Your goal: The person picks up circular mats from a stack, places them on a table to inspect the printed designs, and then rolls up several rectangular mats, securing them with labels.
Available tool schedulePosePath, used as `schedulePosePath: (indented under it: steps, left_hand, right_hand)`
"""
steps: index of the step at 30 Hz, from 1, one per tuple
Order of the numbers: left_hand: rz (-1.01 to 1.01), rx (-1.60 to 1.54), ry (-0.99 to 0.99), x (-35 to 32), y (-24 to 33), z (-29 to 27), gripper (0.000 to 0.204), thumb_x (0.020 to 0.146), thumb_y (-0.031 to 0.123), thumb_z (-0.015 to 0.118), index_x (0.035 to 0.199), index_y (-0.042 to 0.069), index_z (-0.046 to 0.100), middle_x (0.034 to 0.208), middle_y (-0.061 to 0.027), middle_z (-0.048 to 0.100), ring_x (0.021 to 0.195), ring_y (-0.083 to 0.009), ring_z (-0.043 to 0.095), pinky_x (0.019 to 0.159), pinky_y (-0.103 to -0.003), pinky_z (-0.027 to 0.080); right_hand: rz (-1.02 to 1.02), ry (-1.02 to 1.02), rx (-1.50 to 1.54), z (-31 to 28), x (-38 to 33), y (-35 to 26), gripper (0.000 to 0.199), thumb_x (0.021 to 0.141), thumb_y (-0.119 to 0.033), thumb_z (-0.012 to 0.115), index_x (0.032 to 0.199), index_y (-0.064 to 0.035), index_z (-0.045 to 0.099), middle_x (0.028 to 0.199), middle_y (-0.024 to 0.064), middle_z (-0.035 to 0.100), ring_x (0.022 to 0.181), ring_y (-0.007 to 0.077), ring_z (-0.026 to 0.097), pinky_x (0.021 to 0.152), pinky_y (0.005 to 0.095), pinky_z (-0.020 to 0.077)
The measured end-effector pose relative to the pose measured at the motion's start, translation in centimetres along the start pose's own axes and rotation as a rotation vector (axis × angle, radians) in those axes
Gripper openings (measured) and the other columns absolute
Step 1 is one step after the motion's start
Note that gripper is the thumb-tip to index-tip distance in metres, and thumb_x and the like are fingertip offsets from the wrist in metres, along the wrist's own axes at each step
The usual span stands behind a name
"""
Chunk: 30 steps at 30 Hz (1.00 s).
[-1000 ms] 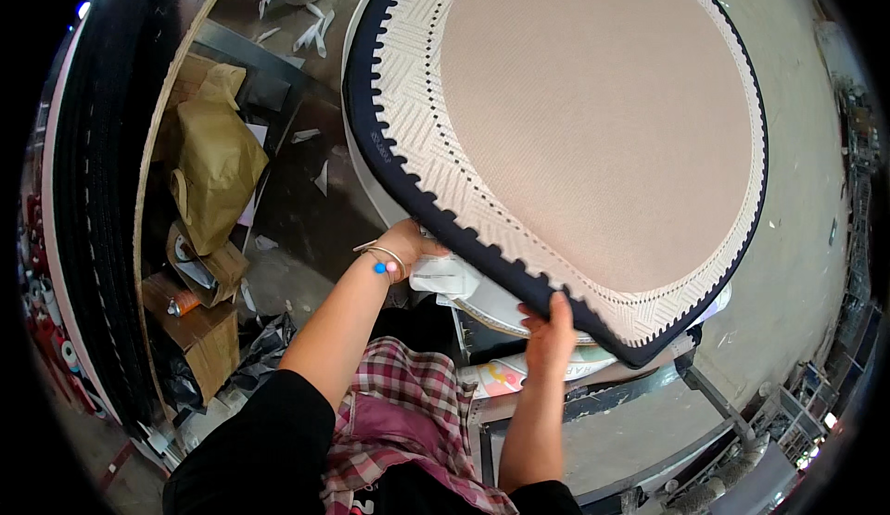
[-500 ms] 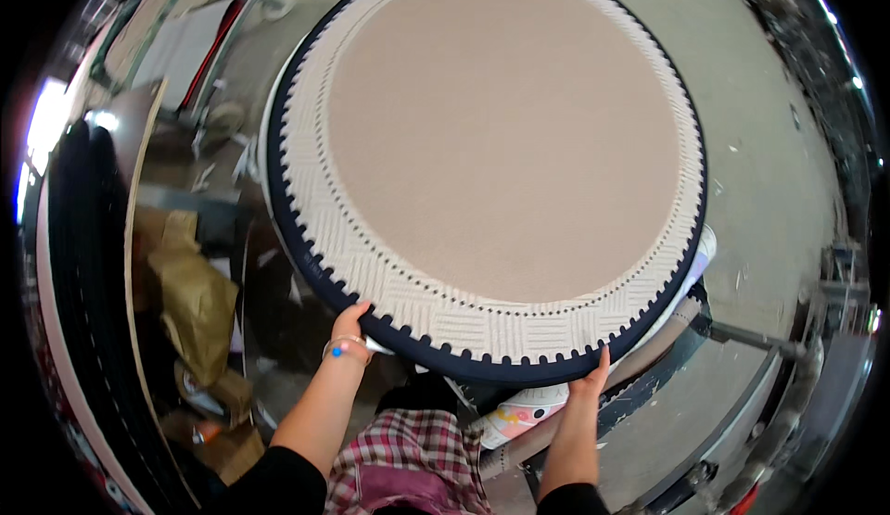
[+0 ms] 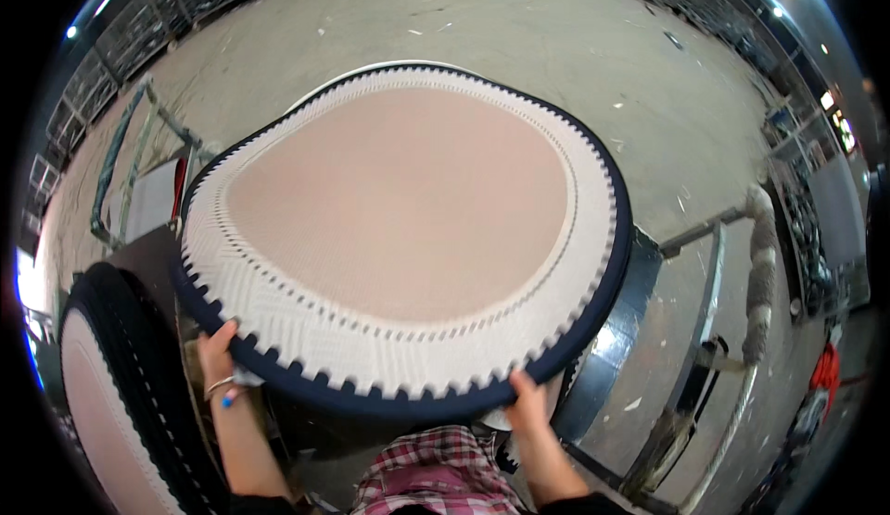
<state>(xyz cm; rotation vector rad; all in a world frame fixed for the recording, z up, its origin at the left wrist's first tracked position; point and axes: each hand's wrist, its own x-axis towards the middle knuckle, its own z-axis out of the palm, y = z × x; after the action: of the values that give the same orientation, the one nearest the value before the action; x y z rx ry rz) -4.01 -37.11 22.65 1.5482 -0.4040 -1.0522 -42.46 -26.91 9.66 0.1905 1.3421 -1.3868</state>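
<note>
A large round mat (image 3: 399, 209) spreads out in front of me, with a smooth beige-pink middle, a white textured band and a dark navy notched rim. My left hand (image 3: 218, 357) grips its near left edge, thumb on top of the rim and fingers out of sight below. On the near right edge, my right hand (image 3: 528, 406) holds the rim the same way. The far side of the mat bends down slightly, and a thin white edge shows beyond it. What lies beneath the mat is mostly hidden.
A similar round piece (image 3: 107, 376) with a black edge stands at the left. Beside it is a metal frame cart (image 3: 125, 172). At the right stands a metal rail frame with a wrapped bar (image 3: 760, 274). Scraps lie on the grey floor (image 3: 519, 24); racks line the far edges.
The mat appears lower and further left, its far edge now tipped away and bent. Both hands keep their hold on the rim and have shifted left in view. My view has swung up.
</note>
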Motion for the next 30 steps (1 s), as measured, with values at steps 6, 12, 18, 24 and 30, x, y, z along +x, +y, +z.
schedulePosePath:
  steps: [6, 12, 18, 24, 30]
  left_hand:
    - [0.163, 0.472, -0.187, -5.2, 7.6, -8.7, 0.059, 0.057, 0.012, 0.069, 0.110, -0.003, 0.046, 0.095, -0.0062, 0.052, 0.083, -0.0188, 0.052, 0.070, -0.027, 0.045]
    - [0.074, 0.487, -0.180, -4.3, -1.8, -4.3, 0.066, 0.057, 0.011, 0.067, 0.116, -0.002, 0.042, 0.104, -0.0131, 0.049, 0.082, -0.0216, 0.051, 0.067, -0.032, 0.047]
    - [-0.074, 0.686, -0.026, 1.1, -3.8, -4.0, 0.060, 0.054, 0.011, 0.064, 0.108, -0.004, 0.045, 0.082, -0.0084, 0.049, 0.065, -0.0193, 0.050, 0.053, -0.033, 0.049]
    - [-0.002, 0.976, 0.098, 2.7, -4.6, -5.6, 0.054, 0.058, 0.015, 0.063, 0.107, -0.003, 0.048, 0.082, -0.0044, 0.051, 0.062, -0.0145, 0.048, 0.052, -0.022, 0.042]
    - [-0.018, 0.914, 0.025, 3.1, -4.6, -1.9, 0.053, 0.059, 0.014, 0.062, 0.107, -0.002, 0.046, 0.080, -0.0053, 0.050, 0.060, -0.0149, 0.048, 0.051, -0.025, 0.043]
  right_hand:
    - [0.420, -0.716, -1.133, -15.9, -12.5, 6.2, 0.023, 0.082, -0.023, 0.055, 0.091, -0.0025, 0.058, 0.085, 0.0089, 0.059, 0.082, 0.0175, 0.055, 0.074, 0.0279, 0.0451]
    - [0.303, -0.792, -0.767, -13.3, 4.8, -6.1, 0.034, 0.079, -0.020, 0.054, 0.107, -0.0020, 0.050, 0.098, 0.0082, 0.055, 0.089, 0.0166, 0.052, 0.073, 0.0279, 0.0429]
    - [-0.312, 0.338, -0.902, -21.7, 29.5, -7.4, 0.064, 0.079, -0.033, 0.056, 0.125, 0.0022, 0.029, 0.119, 0.0158, 0.044, 0.106, 0.0222, 0.046, 0.086, 0.0295, 0.0368]
    - [-0.019, 0.264, -0.803, -16.2, 35.9, -9.7, 0.062, 0.077, -0.052, 0.049, 0.113, -0.0020, 0.046, 0.101, 0.0124, 0.054, 0.083, 0.0246, 0.053, 0.077, 0.0347, 0.0417]
    - [0.217, -0.099, -0.258, -15.3, 31.9, -14.0, 0.064, 0.079, -0.063, 0.033, 0.103, -0.0076, 0.055, 0.085, 0.0100, 0.059, 0.074, 0.0232, 0.057, 0.061, 0.0388, 0.0455]
